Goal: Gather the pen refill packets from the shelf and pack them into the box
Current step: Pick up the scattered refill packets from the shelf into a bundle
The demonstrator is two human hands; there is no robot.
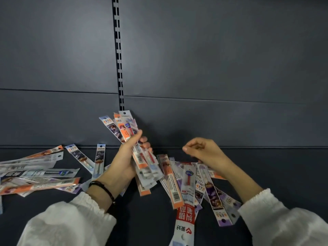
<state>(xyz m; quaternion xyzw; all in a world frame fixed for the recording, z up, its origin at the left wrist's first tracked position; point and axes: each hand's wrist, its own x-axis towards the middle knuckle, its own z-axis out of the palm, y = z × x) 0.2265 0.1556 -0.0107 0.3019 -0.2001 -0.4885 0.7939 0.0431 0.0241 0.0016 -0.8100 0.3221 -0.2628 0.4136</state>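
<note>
My left hand (pixel 124 160) grips a fanned bundle of pen refill packets (pixel 122 129), long thin sleeves in orange, white and purple, held upright above the dark shelf (pixel 145 215). My right hand (pixel 204 151) hovers to the right of the bundle with fingers loosely curled and nothing in it. Under it lies a loose pile of packets (pixel 188 181), one with a red and white end (pixel 185 217). A further scatter of packets (pixel 35 176) lies on the shelf at the left. No box is in view.
The dark back panel (pixel 213 68) rises right behind the shelf, with a slotted upright strip (pixel 119 50) in the middle. White sleeves cover both forearms; a black band (pixel 104 189) circles the left wrist.
</note>
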